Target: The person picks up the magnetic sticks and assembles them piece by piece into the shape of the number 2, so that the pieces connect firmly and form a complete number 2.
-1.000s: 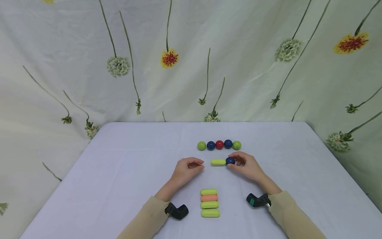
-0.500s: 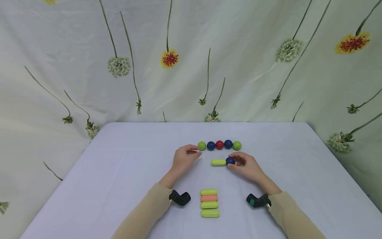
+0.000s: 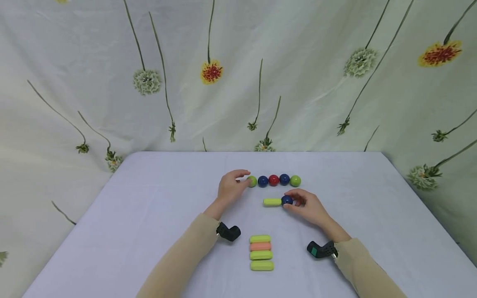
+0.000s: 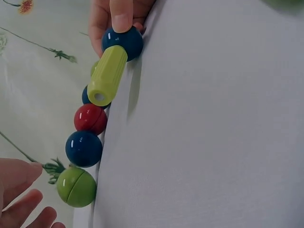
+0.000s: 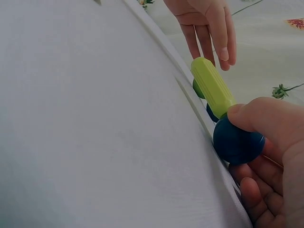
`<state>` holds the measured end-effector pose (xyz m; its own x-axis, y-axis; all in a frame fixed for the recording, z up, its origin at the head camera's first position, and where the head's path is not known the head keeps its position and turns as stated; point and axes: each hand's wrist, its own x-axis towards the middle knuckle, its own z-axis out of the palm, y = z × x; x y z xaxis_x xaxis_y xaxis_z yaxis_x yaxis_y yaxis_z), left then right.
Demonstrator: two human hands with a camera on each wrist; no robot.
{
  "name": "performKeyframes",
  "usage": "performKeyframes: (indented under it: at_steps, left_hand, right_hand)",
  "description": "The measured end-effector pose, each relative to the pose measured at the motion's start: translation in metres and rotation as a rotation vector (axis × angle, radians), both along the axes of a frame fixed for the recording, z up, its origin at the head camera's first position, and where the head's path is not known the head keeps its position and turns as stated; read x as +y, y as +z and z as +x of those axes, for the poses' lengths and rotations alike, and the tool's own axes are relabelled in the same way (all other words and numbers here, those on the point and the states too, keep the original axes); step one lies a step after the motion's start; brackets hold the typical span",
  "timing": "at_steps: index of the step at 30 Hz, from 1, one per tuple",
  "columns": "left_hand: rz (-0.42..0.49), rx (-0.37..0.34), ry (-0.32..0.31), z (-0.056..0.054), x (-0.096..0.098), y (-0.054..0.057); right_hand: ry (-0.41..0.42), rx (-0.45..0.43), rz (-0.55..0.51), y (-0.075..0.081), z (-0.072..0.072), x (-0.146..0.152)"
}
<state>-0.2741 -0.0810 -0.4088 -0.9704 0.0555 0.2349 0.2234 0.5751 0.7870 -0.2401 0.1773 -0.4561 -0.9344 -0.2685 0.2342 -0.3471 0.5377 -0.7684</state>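
My right hand (image 3: 310,208) pinches a dark blue ball (image 5: 237,140) between thumb and fingers. A ribbed yellow-green rod (image 3: 272,202) is joined to that ball and points left; its free end shows a small round pale spot in the left wrist view. My left hand (image 3: 229,188) is at the left end of a row of balls, fingers spread beside a green ball (image 4: 77,187). In the left wrist view, a gap shows between those fingers and the green ball. The row continues rightward with a blue ball (image 3: 263,181), a red ball (image 3: 273,180), another blue ball (image 3: 284,179) and a second green ball (image 3: 295,181).
Nearer the person, several short rods lie stacked side by side: yellow-green rods (image 3: 261,265) and one orange rod (image 3: 260,246). A white cloth covers the table (image 3: 149,231). Behind its far edge hangs a flower-printed curtain (image 3: 238,82).
My left hand has moved forward from beside the rod to the green ball at the row's left end. My right hand has stayed in place, holding the blue ball with its rod.
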Motion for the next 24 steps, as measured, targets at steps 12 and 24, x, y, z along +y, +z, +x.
performKeyframes:
  at_steps: [12,24]
  left_hand:
    - [-0.049,-0.066,-0.066,-0.012,0.0,-0.004]
    - [-0.139,-0.12,-0.145,-0.018,-0.003,-0.011]
  right_hand:
    - [-0.011,-0.013,0.011,0.0,0.0,-0.001]
    - [-0.015,-0.038,0.0,0.001,0.001,-0.002]
